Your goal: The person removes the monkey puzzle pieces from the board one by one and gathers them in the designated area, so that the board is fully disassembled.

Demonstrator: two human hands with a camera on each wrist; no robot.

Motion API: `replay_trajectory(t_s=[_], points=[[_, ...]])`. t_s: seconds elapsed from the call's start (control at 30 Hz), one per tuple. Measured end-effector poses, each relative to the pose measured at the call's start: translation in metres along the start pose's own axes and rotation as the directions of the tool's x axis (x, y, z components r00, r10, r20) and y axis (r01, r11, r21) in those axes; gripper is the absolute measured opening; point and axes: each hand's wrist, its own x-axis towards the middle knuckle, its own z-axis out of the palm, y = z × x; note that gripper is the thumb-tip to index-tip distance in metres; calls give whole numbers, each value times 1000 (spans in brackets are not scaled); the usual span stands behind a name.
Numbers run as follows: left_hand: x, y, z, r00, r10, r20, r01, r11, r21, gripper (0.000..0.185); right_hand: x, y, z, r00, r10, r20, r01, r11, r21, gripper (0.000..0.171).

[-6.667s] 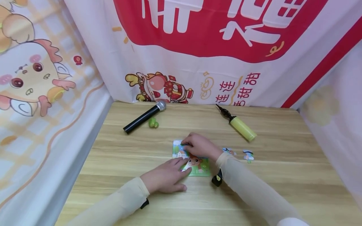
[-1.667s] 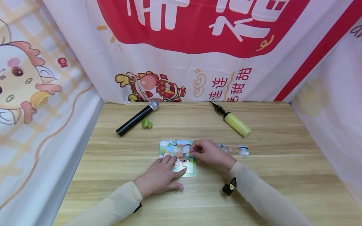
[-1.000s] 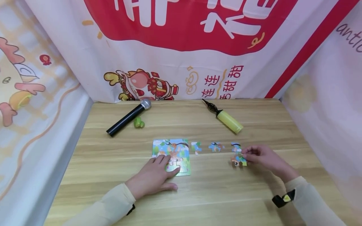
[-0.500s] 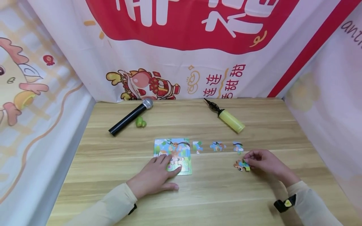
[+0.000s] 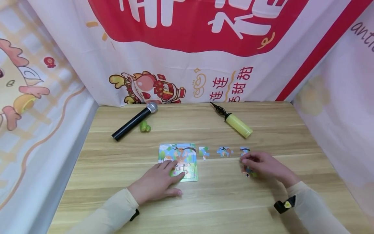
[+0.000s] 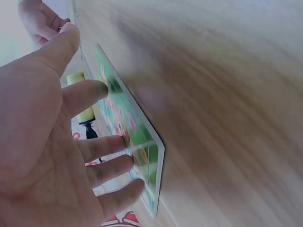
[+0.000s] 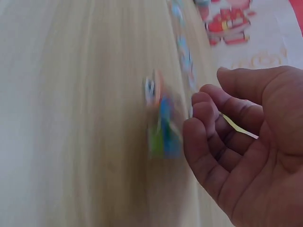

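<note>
Wooden bench point(image 5: 204, 201) now carries a piece with an orange animal's face point(image 7: 163, 125) that the right hand point(image 5: 264, 164) pinched half a second ago; that hand has let it go and hovers over it, fingers loosely curled and holding nothing. Spread flat, the left hand point(image 5: 157, 182) keeps the puzzle board point(image 5: 190, 162) pinned at its near-left corner, fingertips on the picture. Three more loose pieces point(image 5: 224, 151) sit in a row between board and right hand, so the board is being emptied piece by piece.
</note>
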Motion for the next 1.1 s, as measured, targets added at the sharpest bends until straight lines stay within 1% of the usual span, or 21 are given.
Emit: replay_trajectory(t_s=[0.07, 0.1, 0.23, 0.3, 0.4, 0.47, 0.57, 0.6, 0.7, 0.83, 0.97, 1.1], points=[[-4, -2, -1, 1000, -6, 10, 7, 1000, -22, 68, 12, -14, 10, 997, -61, 44, 62, 998, -13, 33], [-6, -3, -2, 1000, -12, 10, 13, 999, -35, 68, 18, -21, 16, 992, -109, 62, 110, 994, -24, 32], [-14, -5, -2, 999, -43, 3, 43, 996, -75, 68, 42, -57, 43, 962, -244, 120, 250, 967, -47, 30], [-18, -6, -2, 998, -68, 10, 68, 994, -82, 68, 53, -79, 56, 951, -279, 132, 288, 956, -57, 30], [-22, -8, -1, 996, -86, 27, 88, 992, -92, 69, 71, -112, 75, 940, -307, 149, 320, 944, -75, 32], [-23, -9, -1, 996, -84, 26, 86, 992, -92, 69, 83, -131, 86, 930, -330, 162, 349, 931, -108, 33], [-23, -10, -1, 997, -73, 14, 74, 993, -89, 68, 99, -151, 101, 915, -362, 180, 392, 902, -183, 36], [-22, -10, -1, 998, -70, 10, 70, 994, -85, 68, 104, -155, 105, 910, -371, 186, 405, 891, -204, 35], [-22, -11, -3, 997, -71, 13, 72, 994, -81, 67, 115, -164, 116, 908, -367, 199, 410, 875, -258, 36], [-22, -11, -4, 996, -78, 33, 81, 993, -86, 67, 123, -168, 123, 911, -354, 211, 405, 863, -302, 35], [-20, -12, -1, 996, -82, 38, 84, 993, -79, 68, 125, -168, 125, 903, -375, 210, 424, 854, -301, 29], [-19, -12, -1, 996, -81, 24, 83, 994, -75, 67, 126, -167, 125, 903, -380, 202, 425, 861, -280, 25]])
